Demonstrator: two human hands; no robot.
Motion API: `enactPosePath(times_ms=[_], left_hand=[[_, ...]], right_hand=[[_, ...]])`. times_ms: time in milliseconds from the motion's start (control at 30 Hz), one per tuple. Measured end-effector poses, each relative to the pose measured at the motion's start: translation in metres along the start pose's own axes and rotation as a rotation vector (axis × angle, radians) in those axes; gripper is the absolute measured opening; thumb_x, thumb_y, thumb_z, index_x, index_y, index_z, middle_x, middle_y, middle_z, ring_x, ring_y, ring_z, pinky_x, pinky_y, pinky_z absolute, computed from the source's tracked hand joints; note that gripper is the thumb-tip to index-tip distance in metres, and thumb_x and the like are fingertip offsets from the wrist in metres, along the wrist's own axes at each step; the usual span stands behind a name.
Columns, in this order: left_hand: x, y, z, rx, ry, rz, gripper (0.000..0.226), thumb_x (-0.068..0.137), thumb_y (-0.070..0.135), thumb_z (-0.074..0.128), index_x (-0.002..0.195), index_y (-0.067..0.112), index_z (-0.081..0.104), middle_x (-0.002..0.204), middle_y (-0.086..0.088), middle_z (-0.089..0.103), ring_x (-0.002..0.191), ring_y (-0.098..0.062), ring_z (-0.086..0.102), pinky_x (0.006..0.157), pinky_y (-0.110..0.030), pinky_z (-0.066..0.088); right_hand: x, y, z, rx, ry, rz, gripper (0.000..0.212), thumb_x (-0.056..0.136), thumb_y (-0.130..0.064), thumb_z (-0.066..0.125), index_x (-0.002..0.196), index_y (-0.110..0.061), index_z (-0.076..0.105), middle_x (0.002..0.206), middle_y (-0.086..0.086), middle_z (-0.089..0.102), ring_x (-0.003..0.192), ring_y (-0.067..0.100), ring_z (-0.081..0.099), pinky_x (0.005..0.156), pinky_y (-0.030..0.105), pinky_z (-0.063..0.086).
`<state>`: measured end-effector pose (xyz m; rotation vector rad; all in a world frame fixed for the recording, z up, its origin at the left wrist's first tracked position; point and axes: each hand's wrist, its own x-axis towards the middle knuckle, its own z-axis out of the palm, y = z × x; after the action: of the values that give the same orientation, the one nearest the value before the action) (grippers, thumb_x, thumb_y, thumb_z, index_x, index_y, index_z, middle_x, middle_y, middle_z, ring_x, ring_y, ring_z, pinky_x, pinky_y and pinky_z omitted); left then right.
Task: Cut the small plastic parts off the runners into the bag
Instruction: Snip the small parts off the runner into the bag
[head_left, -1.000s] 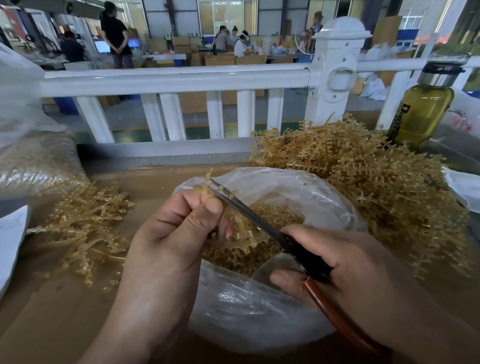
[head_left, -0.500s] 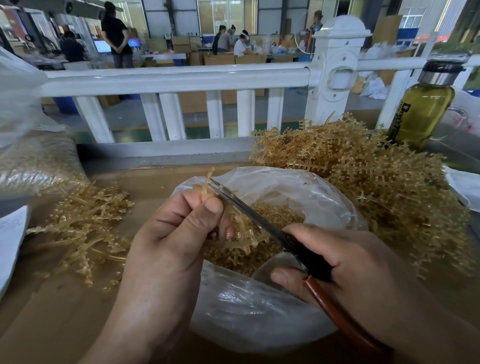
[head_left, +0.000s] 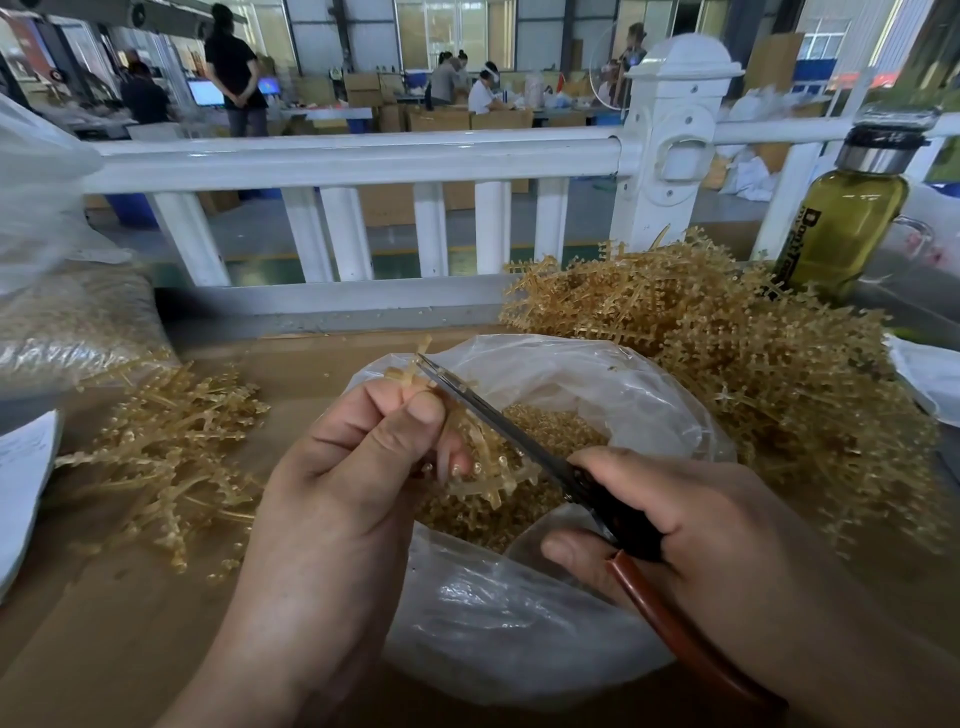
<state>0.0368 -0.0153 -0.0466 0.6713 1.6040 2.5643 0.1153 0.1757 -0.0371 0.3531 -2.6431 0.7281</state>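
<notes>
My left hand (head_left: 358, 467) grips a tan plastic runner (head_left: 483, 467) over the open clear bag (head_left: 519, 623). The runner's top pokes out above my fingers; its branched lower end hangs over the bag's mouth. My right hand (head_left: 691, 525) holds scissors (head_left: 498, 421) with black and red-brown handles. The blades lie slanted along the runner, tips near my left fingers. Loose small tan parts (head_left: 550, 426) fill the bottom of the bag.
A big heap of tan runners (head_left: 753, 364) lies right of the bag, a smaller pile (head_left: 171, 457) to its left. A glass bottle of yellow-green liquid (head_left: 841, 223) stands at the back right. A white railing (head_left: 363, 161) borders the far edge; a filled plastic bag (head_left: 67, 322) sits far left.
My left thumb and the runner have shifted slightly; the scissors stay along the runner in nearly the same place.
</notes>
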Motion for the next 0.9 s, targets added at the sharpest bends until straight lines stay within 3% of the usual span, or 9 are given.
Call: enactPosePath(times_ms=[100,333,500,700,900], left_hand=[[0.0006,-0.0001,0.0003,-0.057,-0.027,-0.008,0.016,0.08,0.024,0.066,0.065,0.021,0.064,0.065,-0.005,0.056,0.064,-0.014,0.056,0.068,-0.023,0.052],[0.0011,0.0008,0.0008,-0.082,-0.051,-0.014,0.018,0.082,0.023,0.065,0.064,0.02,0.065,0.065,-0.004,0.059,0.062,-0.013,0.058,0.064,-0.021,0.052],[0.0019,0.0005,-0.0027,0.004,-0.043,-0.032,0.018,0.08,0.028,0.067,0.065,0.018,0.064,0.066,-0.008,0.058,0.065,-0.018,0.056,0.068,-0.026,0.052],[0.0028,-0.0008,-0.0068,0.095,-0.035,-0.022,0.017,0.079,0.029,0.07,0.065,0.02,0.065,0.065,-0.007,0.058,0.066,-0.02,0.054,0.074,-0.037,0.043],[0.0025,0.0012,-0.0083,0.097,-0.031,-0.013,0.017,0.077,0.031,0.068,0.065,0.021,0.065,0.065,-0.006,0.058,0.066,-0.02,0.053,0.075,-0.044,0.04]], right_hand=[[0.0005,-0.0005,0.0006,-0.002,0.003,0.013,0.042,0.087,-0.066,0.051,0.091,-0.026,0.062,0.064,-0.011,0.052,0.057,0.004,0.054,0.048,0.016,0.036],[0.0005,-0.0019,0.0003,-0.008,0.005,0.024,0.037,0.086,-0.066,0.052,0.094,-0.031,0.062,0.066,-0.015,0.052,0.06,0.0,0.055,0.049,0.009,0.035],[0.0014,-0.0014,-0.0005,-0.004,-0.013,0.027,0.039,0.085,-0.067,0.052,0.094,-0.03,0.063,0.07,-0.018,0.054,0.063,-0.003,0.056,0.05,0.007,0.036],[0.0007,0.0015,-0.0003,-0.022,-0.002,0.026,0.039,0.086,-0.068,0.051,0.101,-0.033,0.061,0.069,-0.019,0.055,0.063,-0.001,0.058,0.05,0.015,0.043],[0.0007,0.0013,-0.0009,-0.017,-0.001,0.033,0.041,0.085,-0.069,0.051,0.098,-0.032,0.063,0.066,-0.018,0.053,0.061,-0.001,0.056,0.048,0.011,0.037]])
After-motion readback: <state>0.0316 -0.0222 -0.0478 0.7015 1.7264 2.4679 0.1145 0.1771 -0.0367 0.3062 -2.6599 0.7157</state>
